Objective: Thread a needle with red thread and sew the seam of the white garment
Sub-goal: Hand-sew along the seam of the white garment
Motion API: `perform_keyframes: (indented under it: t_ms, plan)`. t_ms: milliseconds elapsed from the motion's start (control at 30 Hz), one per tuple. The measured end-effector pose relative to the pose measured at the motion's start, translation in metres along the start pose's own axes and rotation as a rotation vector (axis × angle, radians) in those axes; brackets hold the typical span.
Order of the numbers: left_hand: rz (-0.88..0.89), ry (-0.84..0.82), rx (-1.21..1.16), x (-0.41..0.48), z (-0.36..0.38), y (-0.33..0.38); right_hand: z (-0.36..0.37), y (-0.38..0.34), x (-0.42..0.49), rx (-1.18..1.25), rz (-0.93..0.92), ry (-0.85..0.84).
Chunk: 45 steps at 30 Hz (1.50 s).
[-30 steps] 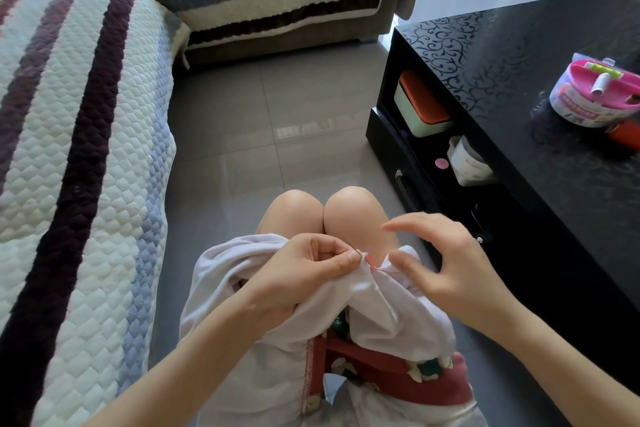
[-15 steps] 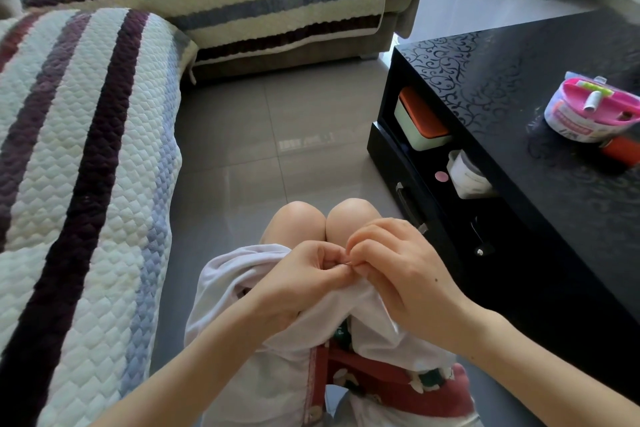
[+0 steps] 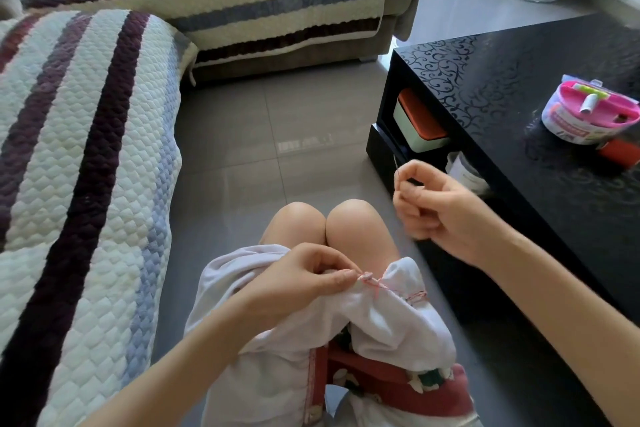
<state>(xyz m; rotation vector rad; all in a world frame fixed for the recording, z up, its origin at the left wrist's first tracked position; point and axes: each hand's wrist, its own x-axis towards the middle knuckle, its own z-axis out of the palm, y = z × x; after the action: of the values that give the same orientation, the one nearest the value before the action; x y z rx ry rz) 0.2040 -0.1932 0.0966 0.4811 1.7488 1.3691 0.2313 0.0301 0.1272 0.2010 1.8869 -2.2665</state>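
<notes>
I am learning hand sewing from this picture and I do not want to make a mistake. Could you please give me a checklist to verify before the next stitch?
1. Left hand pinches the white garment at the seam: ok.
2. Right hand holds the needle in its fingertips: ok.
3. Needle points up, away from the left hand and the knees: ok.
4. Red thread runs tight from seam to needle: cannot tell; it shows only at the seam.
5. Thread free of knots or tangles: cannot tell; a small loop seems to lie at the seam.
</notes>
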Motion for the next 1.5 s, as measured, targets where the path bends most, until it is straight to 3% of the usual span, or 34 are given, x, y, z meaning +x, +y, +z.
perform_keyframes:
  t_ms: [100,233,300,367,433,567,667,900,1033,1233,1433,1500]
  plan:
    - [-0.031,-0.06,-0.068,-0.002,0.002,0.001,-0.04,-0.001,0.037,-0.275,-0.071,0.22]
    - [-0.026,-0.061,-0.11,-0.003,0.001,0.003,-0.119,0.002,0.081,-0.517,-0.116,0.769]
    - [-0.026,-0.058,-0.12,-0.004,0.001,0.004,-0.141,0.008,0.086,-0.73,-0.054,0.923]
    - [-0.022,-0.066,-0.13,-0.004,0.0,0.005,-0.128,0.007,0.082,-0.825,-0.033,0.846]
    - [-0.025,-0.067,-0.145,-0.005,-0.001,0.005,-0.091,0.002,0.068,-0.736,-0.108,0.576]
    - [-0.014,-0.06,-0.153,-0.004,-0.002,0.008,-0.018,0.003,0.015,-0.653,-0.081,-0.158]
    - [-0.003,-0.068,-0.158,-0.002,-0.003,0.011,0.002,0.01,-0.004,-0.752,-0.043,-0.397]
    - [-0.012,-0.069,-0.16,-0.004,-0.002,0.013,0.01,0.015,0.004,-0.739,-0.086,-0.344]
    - [-0.012,-0.061,-0.154,-0.007,-0.004,0.014,-0.004,0.024,0.021,-1.045,-0.167,-0.013]
    - [-0.01,-0.061,-0.162,-0.011,-0.003,0.015,-0.039,0.048,0.049,-1.375,-0.075,0.399]
    - [-0.03,-0.053,-0.188,-0.01,-0.004,0.012,-0.055,0.068,0.056,-1.569,0.053,0.481]
    - [-0.032,-0.052,-0.193,-0.01,-0.004,0.011,-0.05,0.068,0.052,-1.499,0.009,0.458]
